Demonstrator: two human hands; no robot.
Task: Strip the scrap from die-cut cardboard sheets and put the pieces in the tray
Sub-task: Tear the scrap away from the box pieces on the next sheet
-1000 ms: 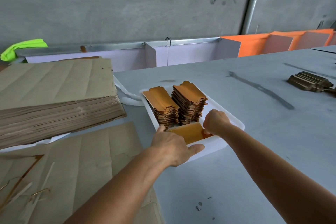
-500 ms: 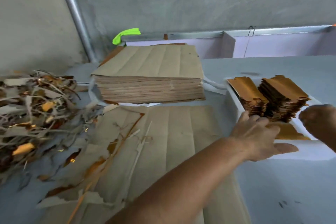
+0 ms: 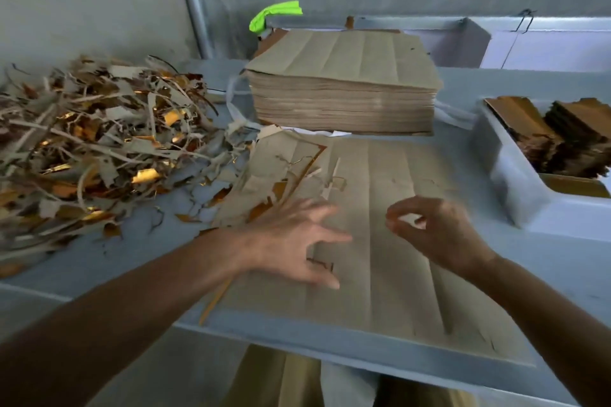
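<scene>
A flat die-cut cardboard sheet (image 3: 390, 208) lies on the grey table in front of me, with torn scrap strips (image 3: 291, 175) along its left edge. My left hand (image 3: 297, 238) hovers over the sheet's left part, fingers spread and holding nothing. My right hand (image 3: 433, 231) is above the sheet's middle, fingers loosely curled with thumb and forefinger nearly meeting; nothing shows between them. The white tray (image 3: 515, 195) stands at the right edge, holding two stacks of brown stripped pieces (image 3: 562, 139) and one flat piece in the near compartment.
A thick stack of uncut sheets (image 3: 344, 89) sits behind the working sheet. A big heap of scrap (image 3: 92, 149) covers the table's left side. A metal pole (image 3: 191, 0) and a green cloth (image 3: 274, 15) are by the back wall. The table's front edge runs below my forearms.
My view has swung left, away from the tray. Both hands left the tray, where they had set down a piece, and moved over the flat sheet.
</scene>
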